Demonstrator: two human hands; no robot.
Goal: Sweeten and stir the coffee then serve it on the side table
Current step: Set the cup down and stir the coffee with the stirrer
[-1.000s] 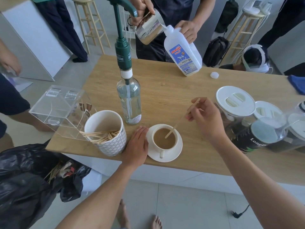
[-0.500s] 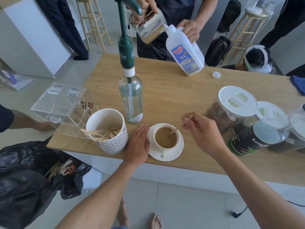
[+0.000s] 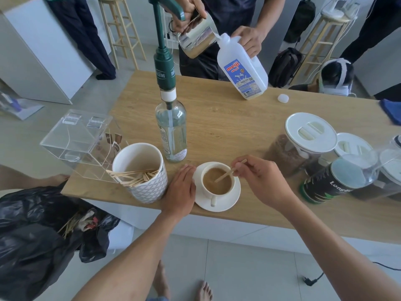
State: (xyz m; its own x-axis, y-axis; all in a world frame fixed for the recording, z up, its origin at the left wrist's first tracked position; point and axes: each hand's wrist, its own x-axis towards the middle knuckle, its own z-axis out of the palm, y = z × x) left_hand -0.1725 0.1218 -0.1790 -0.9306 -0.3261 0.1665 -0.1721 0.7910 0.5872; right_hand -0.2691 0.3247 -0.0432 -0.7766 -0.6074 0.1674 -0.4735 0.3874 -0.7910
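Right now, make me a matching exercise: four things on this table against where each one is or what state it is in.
Things:
1. stir stick
2. milk jug
3. syrup bottle
4. jug cap

States:
A. lying loose on the wood
B. tilted, held by someone across the table
C. tip dipped in the coffee
D. upright, green pump on top

Pairs: 1-C, 2-B, 3-D, 4-A

Right hand (image 3: 263, 181) dips a wooden stirrer (image 3: 230, 171) into the coffee cup (image 3: 217, 183); left hand (image 3: 181, 189) touches the saucer (image 3: 233, 197).
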